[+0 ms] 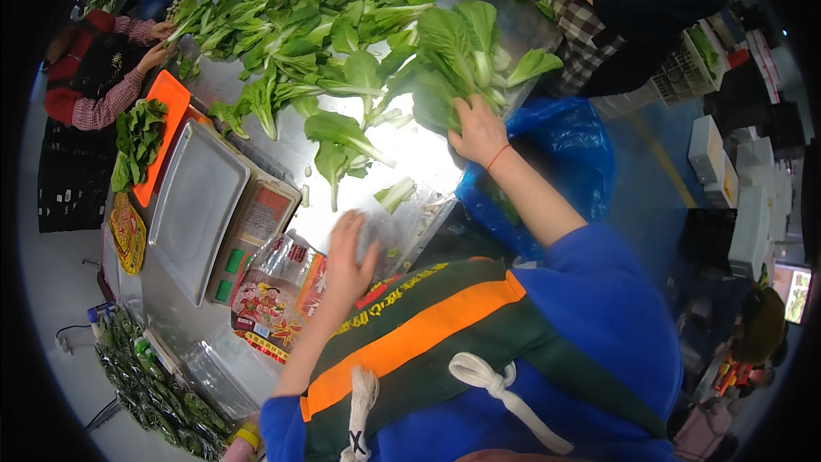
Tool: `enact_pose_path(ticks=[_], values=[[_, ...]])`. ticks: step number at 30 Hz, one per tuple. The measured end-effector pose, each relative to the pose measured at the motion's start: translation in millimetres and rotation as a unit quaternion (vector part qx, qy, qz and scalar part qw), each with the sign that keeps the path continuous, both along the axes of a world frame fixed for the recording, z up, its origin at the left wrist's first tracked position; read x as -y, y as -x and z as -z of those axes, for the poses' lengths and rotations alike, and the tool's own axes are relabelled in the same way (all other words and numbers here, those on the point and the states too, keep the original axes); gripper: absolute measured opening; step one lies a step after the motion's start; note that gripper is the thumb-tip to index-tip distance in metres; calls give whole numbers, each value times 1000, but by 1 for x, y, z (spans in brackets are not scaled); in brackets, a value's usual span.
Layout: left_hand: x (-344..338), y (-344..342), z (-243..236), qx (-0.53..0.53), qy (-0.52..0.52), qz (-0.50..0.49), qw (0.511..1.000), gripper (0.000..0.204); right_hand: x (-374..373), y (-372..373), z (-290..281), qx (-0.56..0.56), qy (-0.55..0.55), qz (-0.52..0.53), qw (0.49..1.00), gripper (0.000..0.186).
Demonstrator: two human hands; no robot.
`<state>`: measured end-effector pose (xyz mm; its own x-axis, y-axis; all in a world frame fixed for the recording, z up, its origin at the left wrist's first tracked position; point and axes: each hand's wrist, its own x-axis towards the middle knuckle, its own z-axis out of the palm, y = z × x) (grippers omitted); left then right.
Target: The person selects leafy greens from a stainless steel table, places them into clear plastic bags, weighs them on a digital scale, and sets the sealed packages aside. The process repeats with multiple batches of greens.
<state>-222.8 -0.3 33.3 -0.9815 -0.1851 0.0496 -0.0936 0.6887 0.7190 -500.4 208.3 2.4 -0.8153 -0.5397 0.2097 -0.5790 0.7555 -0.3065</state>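
My right hand (479,130) grips a bunch of bok choy (457,52) by its pale stems at the near edge of a big heap of the same greens (299,26) on a steel table (410,154). A thin red string circles that wrist. My left hand (346,253) lies flat, fingers loosely spread, on a stack of clear plastic bags (402,223) at the table's near edge. A single loose leaf piece (393,194) lies between the two hands.
A weighing scale with a steel pan (195,205) stands to the left, printed bags (274,295) beside it. An orange tray (171,94) holds greens. A blue plastic bag (569,150) hangs at the right. One person in red (94,77) and another in a dark top (624,0) work at the table.
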Motion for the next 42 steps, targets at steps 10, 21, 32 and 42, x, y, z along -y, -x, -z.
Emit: enact_pose_path(ticks=[10, 21, 32, 42], values=[[-81, 221, 66, 80, -669, -199, 712, 19, -14, 12, -31, 143, 100, 25, 984, 31], [-98, 257, 58, 22, -688, -250, 681, 44, -88, 159, -20, 152, -174, 299, 926, 47], [-103, 249, 42, 21, -727, -247, 640, 48, -72, 212, -25, 29, 171, 164, 971, 39], [-83, 299, 48, 8, -723, -130, 679, 51, -24, 153, -13, 474, 292, -87, 826, 60]])
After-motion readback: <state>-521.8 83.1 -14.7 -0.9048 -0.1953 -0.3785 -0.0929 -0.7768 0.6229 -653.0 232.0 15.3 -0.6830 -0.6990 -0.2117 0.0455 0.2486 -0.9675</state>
